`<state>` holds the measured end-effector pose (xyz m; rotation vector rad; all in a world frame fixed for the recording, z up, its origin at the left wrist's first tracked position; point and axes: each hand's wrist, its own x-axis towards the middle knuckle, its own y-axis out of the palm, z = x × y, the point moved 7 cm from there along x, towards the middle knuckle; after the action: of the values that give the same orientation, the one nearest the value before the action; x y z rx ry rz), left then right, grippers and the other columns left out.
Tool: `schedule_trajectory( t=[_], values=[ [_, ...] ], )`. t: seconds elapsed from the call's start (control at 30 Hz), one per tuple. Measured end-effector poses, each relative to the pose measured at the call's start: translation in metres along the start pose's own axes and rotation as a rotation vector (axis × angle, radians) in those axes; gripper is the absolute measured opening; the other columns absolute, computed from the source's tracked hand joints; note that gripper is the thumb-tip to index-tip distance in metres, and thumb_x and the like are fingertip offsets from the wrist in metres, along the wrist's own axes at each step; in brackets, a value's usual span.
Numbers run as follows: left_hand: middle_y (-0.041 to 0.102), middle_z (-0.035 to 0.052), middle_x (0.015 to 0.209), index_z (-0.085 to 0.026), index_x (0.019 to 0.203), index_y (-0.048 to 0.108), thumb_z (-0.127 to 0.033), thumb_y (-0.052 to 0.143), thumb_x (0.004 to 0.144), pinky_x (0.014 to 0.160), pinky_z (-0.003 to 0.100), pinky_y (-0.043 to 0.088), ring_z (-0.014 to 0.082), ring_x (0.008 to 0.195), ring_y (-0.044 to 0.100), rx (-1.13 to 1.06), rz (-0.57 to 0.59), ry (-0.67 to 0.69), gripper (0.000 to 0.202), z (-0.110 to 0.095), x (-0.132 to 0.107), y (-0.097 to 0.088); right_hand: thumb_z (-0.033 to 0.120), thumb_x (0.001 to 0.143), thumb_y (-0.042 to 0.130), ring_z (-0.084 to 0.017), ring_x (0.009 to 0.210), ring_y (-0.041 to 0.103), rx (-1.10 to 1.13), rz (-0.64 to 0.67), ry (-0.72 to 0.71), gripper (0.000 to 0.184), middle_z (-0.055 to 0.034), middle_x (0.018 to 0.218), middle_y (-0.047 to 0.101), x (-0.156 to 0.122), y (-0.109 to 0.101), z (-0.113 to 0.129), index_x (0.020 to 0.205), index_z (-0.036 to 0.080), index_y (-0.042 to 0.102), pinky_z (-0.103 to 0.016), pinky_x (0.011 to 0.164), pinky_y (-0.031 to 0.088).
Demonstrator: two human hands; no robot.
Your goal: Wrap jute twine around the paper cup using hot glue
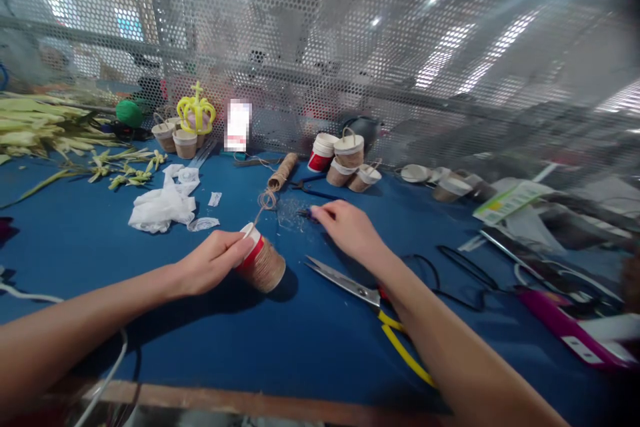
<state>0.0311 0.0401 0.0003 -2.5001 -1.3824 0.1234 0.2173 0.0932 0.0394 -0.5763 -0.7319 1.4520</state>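
Left hand [216, 263] pinches the rim of a string-wrapped cup [266, 265] over the blue counter [310, 350]; right hand [349, 230] pinches a small dark thing [304, 213]. The cup leans, its mouth far and left, bottom near and right. Bare room runs to the near edge [225, 397]; scissors [361, 291] lie right.

You hold a paper cup [255, 250] with white rim and red band; its lower part is wound with brown twine [270, 268]. It is tilted, rim toward the upper left. From near the rim, a twine strand [259, 214] runs up to loose loops [267, 199], just beside a lying twine roll [283, 172]. You also pinch a small dark object [304, 213], too blurred to name.
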Motion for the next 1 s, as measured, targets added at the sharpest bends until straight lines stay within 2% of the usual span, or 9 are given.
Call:
schedule_trajectory(
  t=[0.1, 0.13, 0.17, 0.23, 0.33, 0.43, 0.6, 0.7, 1.0],
  values=[
    [0.055, 0.0014, 0.069, -0.010, 0.073, 0.056, -0.038, 0.030, 0.086, 0.060, 0.021, 0.038, 0.0102, 0.062, 0.044, 0.041, 0.018, 0.029, 0.040, -0.005, -0.004, 0.004, 0.041, 0.082, 0.043, -0.013, 0.078, 0.059, 0.146, 0.235, -0.076, 0.033, -0.0037, 0.080, 0.066, -0.011, 0.042, 0.033, 0.070, 0.019, 0.065, -0.022, 0.066, 0.044],
    [0.051, 0.0002, 0.065, -0.011, 0.071, 0.054, -0.038, 0.030, 0.086, 0.057, 0.021, 0.036, 0.0095, 0.059, 0.041, 0.057, 0.020, 0.036, 0.040, -0.007, -0.005, 0.004, 0.043, 0.083, 0.040, -0.013, 0.081, 0.059, 0.316, 0.376, -0.057, 0.036, -0.0051, 0.087, 0.066, -0.016, 0.059, 0.040, 0.077, 0.018, 0.065, -0.023, 0.068, 0.044],
    [0.048, -0.0007, 0.063, -0.011, 0.069, 0.053, -0.039, 0.030, 0.086, 0.055, 0.021, 0.034, 0.0090, 0.058, 0.038, 0.065, 0.022, 0.042, 0.040, -0.008, -0.006, 0.005, 0.043, 0.082, 0.041, -0.013, 0.082, 0.058, 0.452, 0.442, -0.036, 0.035, -0.0052, 0.091, 0.065, -0.020, 0.070, 0.046, 0.082, 0.017, 0.064, -0.024, 0.070, 0.044],
    [0.043, -0.0020, 0.060, -0.011, 0.065, 0.050, -0.039, 0.030, 0.086, 0.052, 0.021, 0.031, 0.0085, 0.056, 0.034, 0.066, 0.027, 0.043, 0.040, -0.008, -0.007, 0.006, 0.039, 0.077, 0.051, -0.011, 0.079, 0.057, 0.678, 0.476, 0.002, 0.027, -0.0047, 0.090, 0.064, -0.022, 0.080, 0.051, 0.081, 0.016, 0.063, -0.023, 0.071, 0.043],
    [0.043, -0.0019, 0.060, -0.011, 0.067, 0.052, -0.041, 0.033, 0.084, 0.053, 0.021, 0.030, 0.0085, 0.056, 0.035, -0.021, 0.026, -0.006, 0.039, -0.004, -0.004, 0.005, 0.030, 0.069, 0.062, -0.009, 0.070, 0.053, 0.806, 0.348, -0.001, 0.015, -0.0019, 0.080, 0.062, -0.020, 0.072, 0.049, 0.073, 0.015, 0.062, -0.022, 0.070, 0.041],
    [0.051, -0.0001, 0.065, -0.010, 0.076, 0.056, -0.042, 0.041, 0.080, 0.056, 0.021, 0.033, 0.0095, 0.059, 0.041, -0.237, -0.005, -0.122, 0.035, 0.006, 0.001, 0.003, 0.029, 0.070, 0.062, -0.009, 0.069, 0.051, 0.826, 0.217, -0.059, 0.015, -0.0004, 0.075, 0.060, -0.022, 0.053, 0.046, 0.070, 0.015, 0.060, -0.023, 0.070, 0.040],
    [0.056, -0.0011, 0.064, -0.012, 0.074, 0.058, -0.021, 0.053, 0.065, 0.053, 0.020, 0.034, 0.0089, 0.055, 0.046, -0.582, -0.017, -0.284, 0.014, 0.013, 0.004, 0.006, 0.030, 0.074, 0.059, -0.010, 0.068, 0.051, 0.802, 0.133, -0.130, 0.015, -0.0009, 0.074, 0.061, -0.030, 0.038, 0.045, 0.072, 0.015, 0.059, -0.026, 0.069, 0.040],
    [0.057, -0.0015, 0.059, -0.011, 0.071, 0.060, -0.015, 0.053, 0.060, 0.052, 0.019, 0.034, 0.0083, 0.052, 0.047, -0.623, 0.013, -0.326, 0.014, 0.012, 0.002, 0.010, 0.029, 0.074, 0.059, -0.011, 0.068, 0.051, 0.797, 0.109, -0.144, 0.014, -0.0016, 0.073, 0.061, -0.031, 0.036, 0.045, 0.072, 0.015, 0.058, -0.027, 0.069, 0.040],
    [0.062, 0.0008, 0.069, -0.012, 0.078, 0.062, -0.013, 0.054, 0.064, 0.060, 0.021, 0.039, 0.0103, 0.060, 0.053, -0.639, 0.115, -0.326, 0.017, 0.008, -0.003, 0.016, 0.029, 0.078, 0.054, -0.011, 0.065, 0.051, 0.648, 0.037, -0.200, 0.015, -0.0027, 0.071, 0.061, -0.025, 0.035, 0.044, 0.070, 0.015, 0.056, -0.027, 0.065, 0.040]
  ],
)
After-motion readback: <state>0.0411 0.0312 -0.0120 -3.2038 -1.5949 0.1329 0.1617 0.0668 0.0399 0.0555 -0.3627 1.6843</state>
